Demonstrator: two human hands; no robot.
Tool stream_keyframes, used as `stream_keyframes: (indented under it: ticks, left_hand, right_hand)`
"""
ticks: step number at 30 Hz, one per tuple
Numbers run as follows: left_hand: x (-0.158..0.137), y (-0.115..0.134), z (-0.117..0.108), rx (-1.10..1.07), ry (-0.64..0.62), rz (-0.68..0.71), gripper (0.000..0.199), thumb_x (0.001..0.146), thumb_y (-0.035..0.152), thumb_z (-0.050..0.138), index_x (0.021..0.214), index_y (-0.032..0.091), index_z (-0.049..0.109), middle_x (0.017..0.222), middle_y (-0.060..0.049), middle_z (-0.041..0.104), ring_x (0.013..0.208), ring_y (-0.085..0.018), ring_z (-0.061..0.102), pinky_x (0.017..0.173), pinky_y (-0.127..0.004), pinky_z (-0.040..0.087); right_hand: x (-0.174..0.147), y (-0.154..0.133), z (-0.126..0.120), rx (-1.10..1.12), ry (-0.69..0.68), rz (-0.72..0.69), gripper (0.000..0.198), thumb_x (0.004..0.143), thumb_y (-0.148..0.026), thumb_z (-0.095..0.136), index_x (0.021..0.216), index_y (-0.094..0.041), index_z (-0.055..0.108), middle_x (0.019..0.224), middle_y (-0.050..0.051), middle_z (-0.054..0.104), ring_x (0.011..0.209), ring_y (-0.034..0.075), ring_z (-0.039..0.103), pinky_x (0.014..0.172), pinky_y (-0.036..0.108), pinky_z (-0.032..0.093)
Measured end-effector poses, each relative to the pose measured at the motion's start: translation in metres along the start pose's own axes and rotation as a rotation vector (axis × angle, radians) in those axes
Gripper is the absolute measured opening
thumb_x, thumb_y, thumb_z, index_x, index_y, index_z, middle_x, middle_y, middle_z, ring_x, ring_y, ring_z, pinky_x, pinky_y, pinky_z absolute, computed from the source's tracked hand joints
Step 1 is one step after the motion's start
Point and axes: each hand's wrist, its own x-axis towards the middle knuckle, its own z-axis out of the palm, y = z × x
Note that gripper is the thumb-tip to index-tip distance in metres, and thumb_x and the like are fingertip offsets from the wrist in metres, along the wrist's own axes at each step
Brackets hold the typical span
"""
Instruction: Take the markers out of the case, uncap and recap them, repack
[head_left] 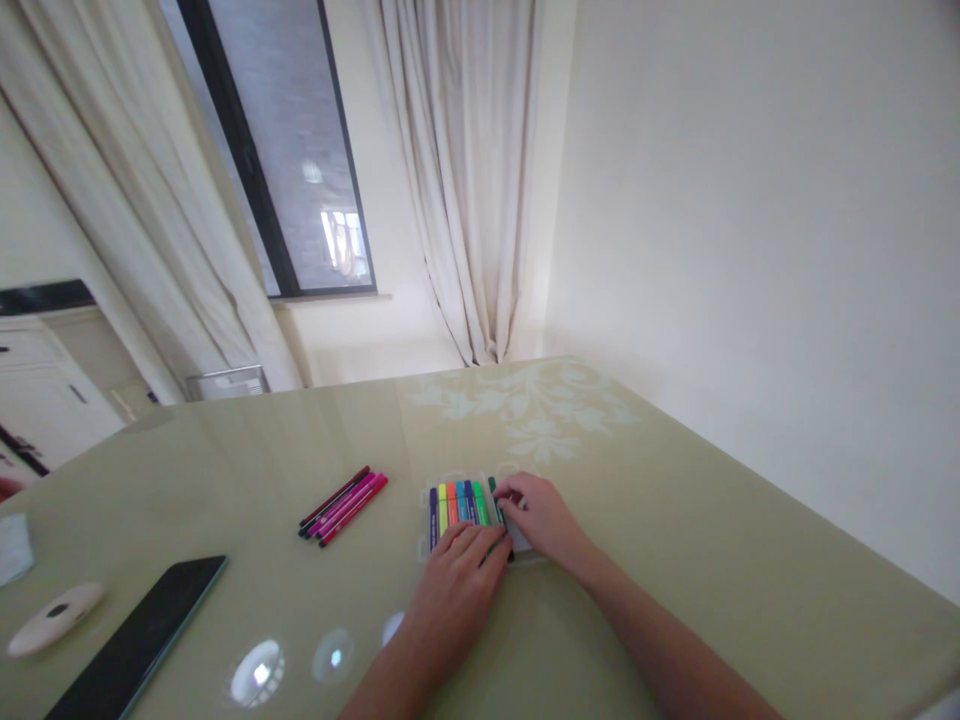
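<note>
A clear plastic marker case (422, 548) lies open on the table, holding a row of several coloured markers (451, 500). At the row's right side is a dark green marker (493, 484), slightly tilted. My right hand (541, 515) has thumb and fingers closed at its upper part. My left hand (466, 575) reaches over the lower ends of the row, thumb and forefinger together at the lower end of the dark green marker. Left of the case, a loose bunch of markers (345, 507) in pink, red, purple and dark shades lies diagonally. My hands cover the case's lower edge.
A dark tablet-like slab (142, 635) and a white oval object (56, 618) lie at the table's left. White tissue-like material (13, 548) sits at the far left edge. The pale green glossy table (675, 600) meets a wall (750, 250) on the right; curtains (465, 180) hang behind.
</note>
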Motion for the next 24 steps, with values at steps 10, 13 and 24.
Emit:
stream_keyframes:
  ticks: [10,13,24]
  left_hand:
    - [0.005,0.0,-0.007,-0.105,-0.024,-0.095,0.023,0.099,0.024,0.06,0.12,0.026,0.069,0.118,-0.004,0.074,0.111,-0.021,0.067,0.101,-0.04,0.052]
    - [-0.002,-0.03,-0.028,-0.058,0.06,-0.369,0.024,0.103,0.025,0.049,0.113,0.024,0.07,0.111,-0.006,0.074,0.103,-0.022,0.068,0.095,-0.04,0.054]
    - [-0.041,-0.096,-0.053,0.37,-0.026,-0.847,0.019,0.096,0.022,0.047,0.094,0.019,0.065,0.099,-0.01,0.07,0.101,-0.033,0.066,0.086,-0.047,0.055]
  right_hand:
    - [-0.001,0.0,0.001,-0.1,-0.026,0.019,0.017,0.081,-0.014,0.068,0.082,-0.025,0.081,0.082,0.004,0.077,0.077,0.02,0.066,0.075,0.03,0.049]
    - [0.0,0.0,-0.003,-0.079,-0.013,0.002,0.015,0.083,-0.017,0.068,0.085,-0.024,0.081,0.083,0.004,0.077,0.077,0.02,0.066,0.076,0.03,0.049]
    - [0.005,-0.003,-0.008,0.036,0.114,-0.025,0.018,0.088,-0.023,0.062,0.092,-0.022,0.079,0.088,0.005,0.076,0.073,0.019,0.064,0.075,0.032,0.051]
